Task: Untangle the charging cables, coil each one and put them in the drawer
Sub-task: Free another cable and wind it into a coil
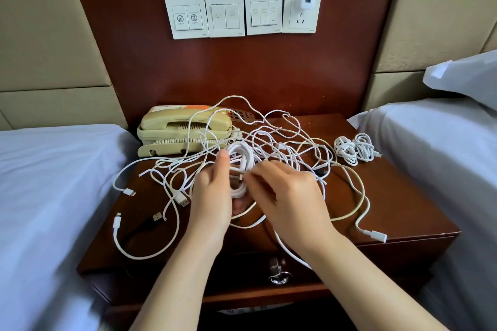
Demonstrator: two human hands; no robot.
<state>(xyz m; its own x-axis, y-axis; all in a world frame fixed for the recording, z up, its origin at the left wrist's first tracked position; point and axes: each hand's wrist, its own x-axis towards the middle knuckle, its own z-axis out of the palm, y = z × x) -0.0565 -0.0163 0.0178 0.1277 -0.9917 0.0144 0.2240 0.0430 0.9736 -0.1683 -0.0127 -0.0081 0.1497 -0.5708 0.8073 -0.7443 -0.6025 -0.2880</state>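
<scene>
Left grip (212, 191) is curled round the half-wound white coil (242, 158), standing on edge over the middle of the table (390, 196), and the right grip (290, 193) is right up against its right side pinching the strand (248, 173), fingers a bit blurry. Loose tangle (309, 142) sprawls all around, two finished coils (353, 149) back right, drawer (242, 286) looks shut below, beds (53, 183) either side.

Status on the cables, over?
Left hand grips a half-wound coil; right hand pinches its loose end. Two coils done, at the nightstand's right. Tangle spread around both hands, not yet sorted.
</scene>
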